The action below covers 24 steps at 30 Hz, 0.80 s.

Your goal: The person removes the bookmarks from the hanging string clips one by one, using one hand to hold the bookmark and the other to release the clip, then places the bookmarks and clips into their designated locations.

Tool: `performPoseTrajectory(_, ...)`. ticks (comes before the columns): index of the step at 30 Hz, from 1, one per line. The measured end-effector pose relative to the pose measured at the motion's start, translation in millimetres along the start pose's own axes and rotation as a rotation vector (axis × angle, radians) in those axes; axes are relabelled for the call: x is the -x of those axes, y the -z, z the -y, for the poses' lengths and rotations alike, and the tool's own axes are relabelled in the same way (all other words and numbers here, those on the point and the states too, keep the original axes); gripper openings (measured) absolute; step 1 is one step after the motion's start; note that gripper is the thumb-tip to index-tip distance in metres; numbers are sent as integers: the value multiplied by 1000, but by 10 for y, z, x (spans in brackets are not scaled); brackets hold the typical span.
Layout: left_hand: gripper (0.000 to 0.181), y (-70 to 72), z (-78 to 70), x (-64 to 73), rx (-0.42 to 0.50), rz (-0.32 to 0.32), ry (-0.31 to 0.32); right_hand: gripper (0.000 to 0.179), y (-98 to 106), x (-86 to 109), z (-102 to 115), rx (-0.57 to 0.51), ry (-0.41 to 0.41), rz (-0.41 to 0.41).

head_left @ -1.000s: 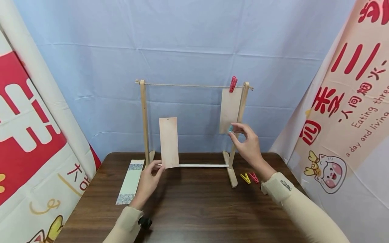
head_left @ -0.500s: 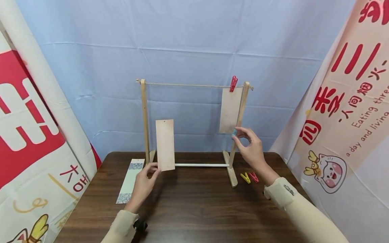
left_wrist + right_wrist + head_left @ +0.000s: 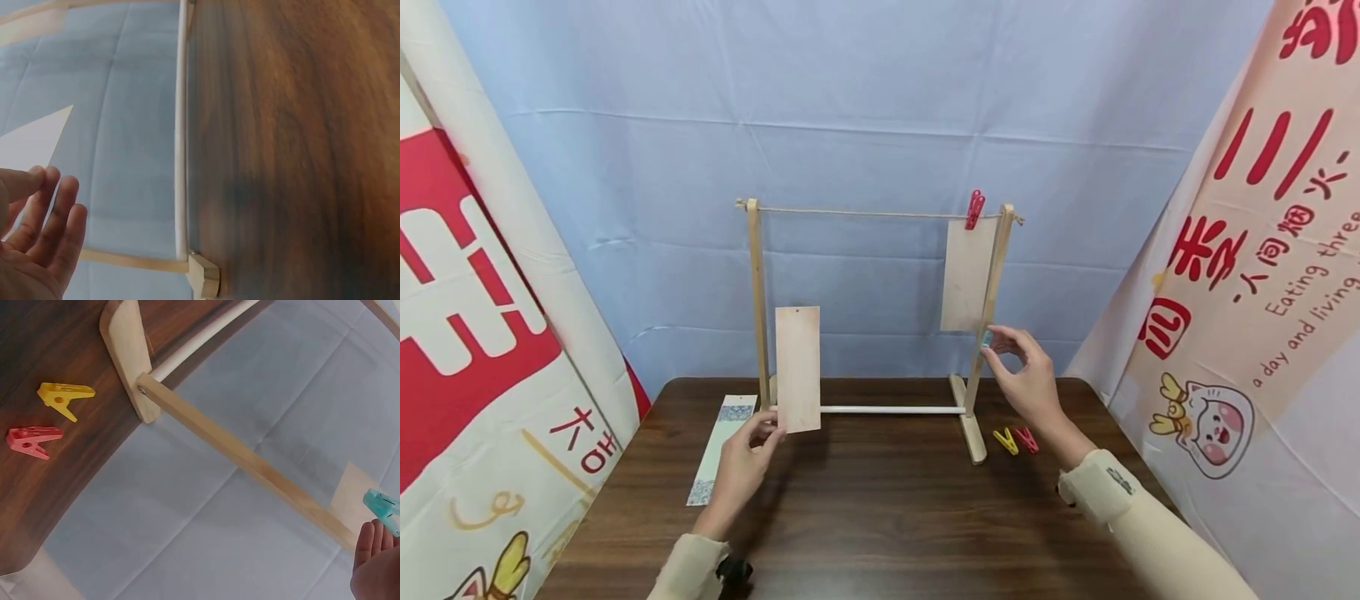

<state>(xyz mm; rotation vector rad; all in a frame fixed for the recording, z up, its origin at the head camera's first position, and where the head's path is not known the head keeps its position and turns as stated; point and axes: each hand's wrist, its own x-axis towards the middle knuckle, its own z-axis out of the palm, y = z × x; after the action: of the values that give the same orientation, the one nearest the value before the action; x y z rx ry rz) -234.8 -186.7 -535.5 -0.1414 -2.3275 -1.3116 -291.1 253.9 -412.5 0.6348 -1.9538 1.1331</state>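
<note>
Leftmost, I'm seeing a red and white banner (image 3: 512,325) hanging past the bench's left edge. Just inside that edge, a strip with blue patterned ends (image 3: 718,446) is lying flat on the dark wood bench (image 3: 887,517). Beside it, the left hand (image 3: 745,462) is pinching a blank card (image 3: 798,367) by its lower left corner, thumb against fingertips, the card standing upright in the air before the wooden rack (image 3: 757,283). The rack is standing toward the bench's far edge, carrying a cord (image 3: 865,212) on top and a white rod (image 3: 891,410) below. Near the cord's right end, a red clip (image 3: 975,210) is holding up a second card (image 3: 967,275). By the right post, the right hand (image 3: 1030,383) is pinching a teal clip (image 3: 381,509), nearly closed on it. A yellow clip (image 3: 1006,442) and a pink clip (image 3: 34,434) are lying toward the bench's right edge. Pale blue cloth (image 3: 865,100) is covering the back; a lettered banner (image 3: 1255,275) is hanging at far right.
</note>
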Motion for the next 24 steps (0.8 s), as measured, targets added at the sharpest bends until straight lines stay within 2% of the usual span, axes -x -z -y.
performPoseTrajectory(3, 24, 37, 18, 31, -8, 5, 9, 43, 21, 52, -129, 4, -16, 0)
performPoseTrajectory(7, 25, 86, 58, 64, -21, 2, 2, 43, 56, 127, -191, 22, -30, 2)
performPoseTrajectory(11, 26, 137, 108, 91, -29, -7, -27, 41, 79, 166, -120, 47, -51, -8)
performPoseTrajectory(17, 23, 191, 147, 114, -24, 2, -8, 40, 116, 212, -27, 51, -59, -22)
performPoseTrajectory(24, 22, 259, 149, 147, -42, 15, 41, 41, 178, 341, -274, 49, -107, 4)
